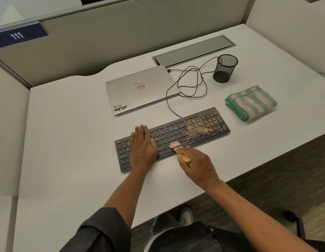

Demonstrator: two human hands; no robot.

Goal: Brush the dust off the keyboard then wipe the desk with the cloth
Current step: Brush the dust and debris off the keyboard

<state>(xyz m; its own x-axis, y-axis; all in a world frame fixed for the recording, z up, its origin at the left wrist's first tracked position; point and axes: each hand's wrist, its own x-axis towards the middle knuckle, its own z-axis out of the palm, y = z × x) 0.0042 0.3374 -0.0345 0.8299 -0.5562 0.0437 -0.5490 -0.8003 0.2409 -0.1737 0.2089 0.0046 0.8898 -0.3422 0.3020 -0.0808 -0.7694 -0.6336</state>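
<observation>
L hand (142,146) flat, fingers straight, on dusty keyboard (203,124); R hand (198,165) grips brush (176,145); cloth (251,102) at 2 o'clock.

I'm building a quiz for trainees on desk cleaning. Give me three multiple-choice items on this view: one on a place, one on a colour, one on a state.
1. Where does the folded cloth lie?
A. on the laptop
B. on the desk, right of the keyboard
C. in the mesh cup

2. What colour is the dust on the keyboard?
A. white
B. blue
C. sandy orange

3. What is the left hand doing?
A. lying flat on the keyboard's left part
B. gripping the cloth
C. lifting the laptop

Answers:
1 B, the cloth sits on the bare desk past the keyboard's right end.
2 C, orange grains cover the right-hand keys.
3 A, its straight fingers rest on the keys while the right hand holds the brush.
</observation>
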